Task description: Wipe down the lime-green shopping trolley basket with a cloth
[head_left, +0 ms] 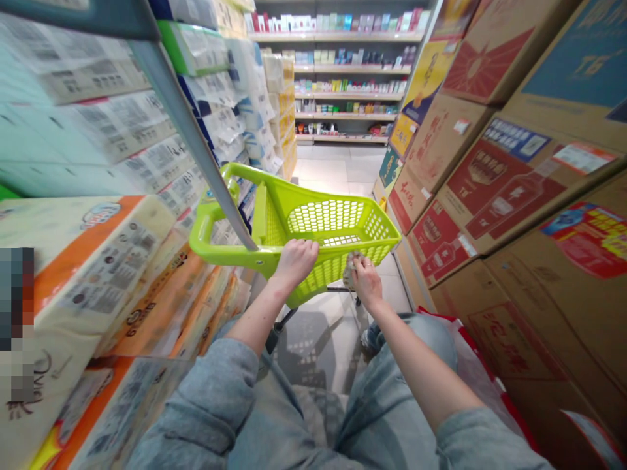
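I read the bent knees (431, 338) as the nearest limit: they flank the floor below the hands, so I would route both forearms above them. The left hand (297, 260) curls over the near rim of the green cart (377, 244), fingers pressed together; I treat it as the brace. The right hand (367, 279) pinches a pale, patterned cloth (348, 273) at the outer side wall, just below that rim (whether every finger bears on it, I cannot tell). I judge the step to be rubbing: apply short strokes, follow the lattice, and counter each push with the left hand, as the cart may roll.

Observe the gray bar (193, 137), which slants down to the near rim beside the left hand. Stacked packs (122, 261) crowd the left side, cartons (509, 183) the right. Beyond the cart, tiled floor (353, 163) leads to stocked shelves (350, 68), offering the most open room.
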Motion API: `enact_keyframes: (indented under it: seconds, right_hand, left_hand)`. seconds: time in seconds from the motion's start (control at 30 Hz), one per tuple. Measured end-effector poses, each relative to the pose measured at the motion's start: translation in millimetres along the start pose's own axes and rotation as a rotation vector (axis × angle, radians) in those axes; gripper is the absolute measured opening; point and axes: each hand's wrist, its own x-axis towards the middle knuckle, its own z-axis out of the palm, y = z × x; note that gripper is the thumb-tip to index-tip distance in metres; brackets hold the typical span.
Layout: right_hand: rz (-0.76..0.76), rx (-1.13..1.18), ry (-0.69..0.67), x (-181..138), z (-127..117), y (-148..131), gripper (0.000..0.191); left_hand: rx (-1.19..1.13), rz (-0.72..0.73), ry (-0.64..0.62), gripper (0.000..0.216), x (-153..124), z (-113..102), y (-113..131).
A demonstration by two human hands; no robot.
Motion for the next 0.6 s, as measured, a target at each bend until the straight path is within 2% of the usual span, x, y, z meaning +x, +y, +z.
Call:
enact_keyframes:
  seconds: [0.23,0.4,0.6]
  right_hand:
    - [0.044,-0.038,0.023,-4,11,-3,0.036]
    - [0.12,-0.092,-0.038,10,7,-5,0.027]
    - [0.005,0.012,-0.049,-2,0,1,0.026]
  left_hand:
    - [0.022,0.013,0.002,0.017,-1,0,-1]
    - [0.038,0.022,0.016,0.015,-3,2,-1]
    - [0.02,0.005,0.036,0.015,-4,3,0]
